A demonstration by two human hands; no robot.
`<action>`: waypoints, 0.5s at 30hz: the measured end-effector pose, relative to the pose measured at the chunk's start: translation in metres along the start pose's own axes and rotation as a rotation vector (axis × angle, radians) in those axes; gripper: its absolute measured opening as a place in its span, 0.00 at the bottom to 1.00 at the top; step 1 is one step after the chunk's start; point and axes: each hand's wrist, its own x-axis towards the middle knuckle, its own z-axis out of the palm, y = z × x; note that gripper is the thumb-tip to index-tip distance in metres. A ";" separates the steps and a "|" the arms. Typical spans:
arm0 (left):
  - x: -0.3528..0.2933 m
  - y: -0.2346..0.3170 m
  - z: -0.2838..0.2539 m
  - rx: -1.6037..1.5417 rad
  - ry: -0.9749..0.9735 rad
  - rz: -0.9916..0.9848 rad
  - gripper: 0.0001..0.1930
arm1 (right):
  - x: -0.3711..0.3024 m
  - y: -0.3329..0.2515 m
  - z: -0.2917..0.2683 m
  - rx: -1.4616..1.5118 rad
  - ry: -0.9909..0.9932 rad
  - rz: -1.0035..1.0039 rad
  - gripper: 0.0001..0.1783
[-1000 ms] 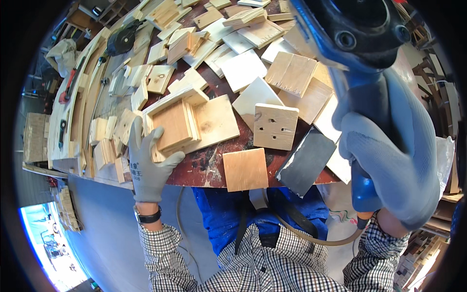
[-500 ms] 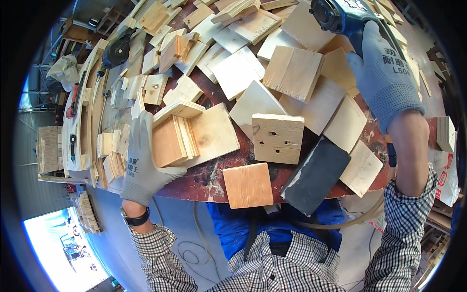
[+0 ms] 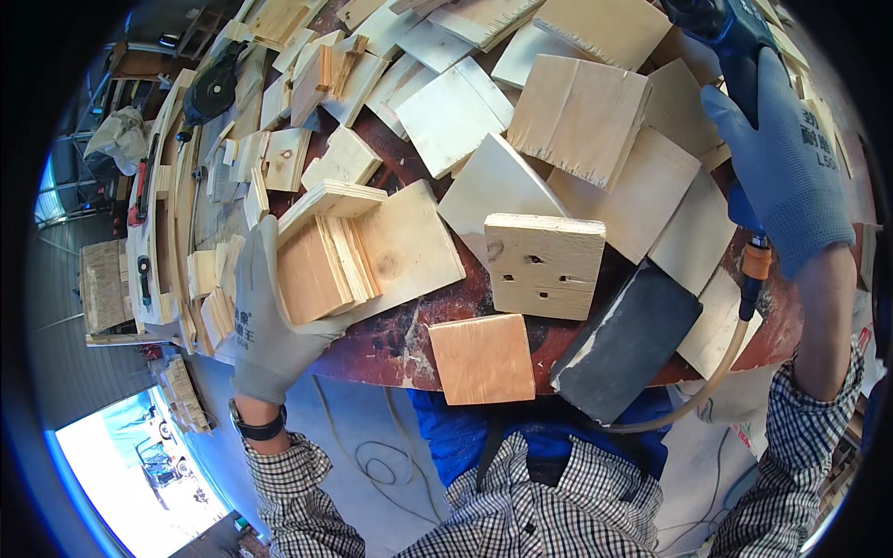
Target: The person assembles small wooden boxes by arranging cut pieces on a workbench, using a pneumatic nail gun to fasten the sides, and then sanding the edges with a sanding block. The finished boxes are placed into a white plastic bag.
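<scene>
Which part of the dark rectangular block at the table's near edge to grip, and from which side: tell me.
Grip the dark block by its near end, coming from the person's side, pinching top and underside: that end appears to jut past the table edge, likely leaving room beneath. The far end sits among boards.

on the table [image 3: 391, 358], the wood assembly [image 3: 358, 251] lies between the left hand [image 3: 270, 330] and the holed board [image 3: 544, 276].

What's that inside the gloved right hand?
The right hand grips a blue-and-black power tool. Its head shows above the glove, and an orange fitting below. The part of the handle inside the grip is covered and cannot be seen.
</scene>
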 end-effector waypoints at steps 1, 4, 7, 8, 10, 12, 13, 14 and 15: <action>0.000 0.001 0.000 0.012 -0.005 0.003 0.70 | 0.000 -0.003 -0.001 0.005 -0.021 0.016 0.33; -0.001 0.003 -0.002 0.024 -0.023 -0.015 0.69 | -0.001 -0.012 -0.002 0.011 -0.070 0.043 0.31; -0.002 -0.002 0.000 -0.003 -0.023 -0.019 0.69 | 0.002 -0.011 -0.002 -0.014 -0.093 0.058 0.31; -0.003 -0.004 0.001 -0.016 -0.019 -0.018 0.69 | 0.002 -0.013 -0.004 -0.016 -0.117 0.084 0.31; -0.002 -0.001 -0.002 -0.003 -0.029 -0.036 0.71 | 0.003 -0.025 -0.010 0.030 -0.183 0.155 0.32; -0.003 0.001 -0.006 -0.008 -0.030 -0.018 0.71 | 0.002 -0.024 -0.007 0.058 -0.193 0.150 0.33; -0.002 0.003 -0.010 -0.016 -0.021 0.012 0.71 | 0.004 -0.022 -0.008 0.058 -0.181 0.125 0.33; -0.003 0.004 -0.012 -0.024 -0.011 0.042 0.71 | 0.005 -0.020 -0.008 0.058 -0.172 0.099 0.34; -0.007 0.006 -0.012 -0.030 0.004 0.045 0.71 | 0.004 -0.018 -0.011 0.048 -0.167 0.075 0.35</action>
